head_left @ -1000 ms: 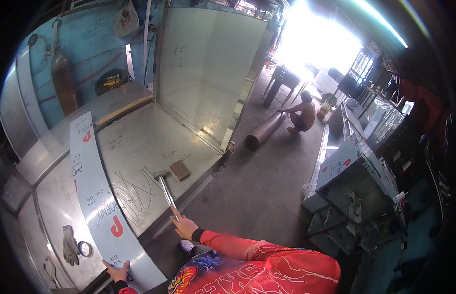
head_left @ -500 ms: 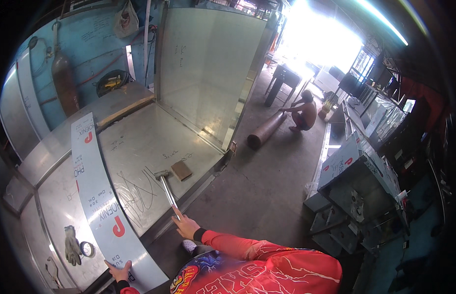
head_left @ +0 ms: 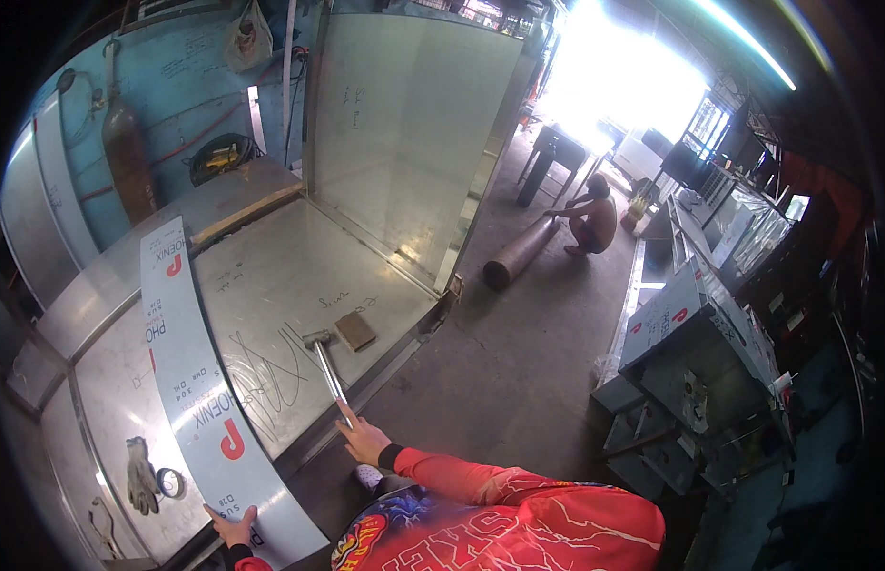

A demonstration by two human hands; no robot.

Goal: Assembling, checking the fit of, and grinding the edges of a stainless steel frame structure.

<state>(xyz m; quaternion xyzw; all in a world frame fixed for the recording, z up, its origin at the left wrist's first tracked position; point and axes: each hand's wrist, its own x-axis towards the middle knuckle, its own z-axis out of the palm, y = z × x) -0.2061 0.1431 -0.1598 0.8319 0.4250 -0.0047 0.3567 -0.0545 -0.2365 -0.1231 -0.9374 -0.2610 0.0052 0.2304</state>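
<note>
My right hand is wrapped round the handle end of a metal hammer. The hammer's head rests on the bare metal panel, beside a small brown block. Near the lower edge, my left hand lies on the near end of a long, bluish-white film-covered metal strip, thumb and forefinger spread apart. The strip runs away from me along the panel's left side. To its left lie a grey work glove, a dark roll of tape and a pair of pliers.
An upright metal panel stands at the far side. Beyond it on the floor, a person crouches at a brown gas cylinder. Metal cabinets stand to the right. Another cylinder leans by the blue wall.
The view has shifted slightly. Both hands, the hammer and the strip keep nearly the same places; the crouching person has shifted a little.
</note>
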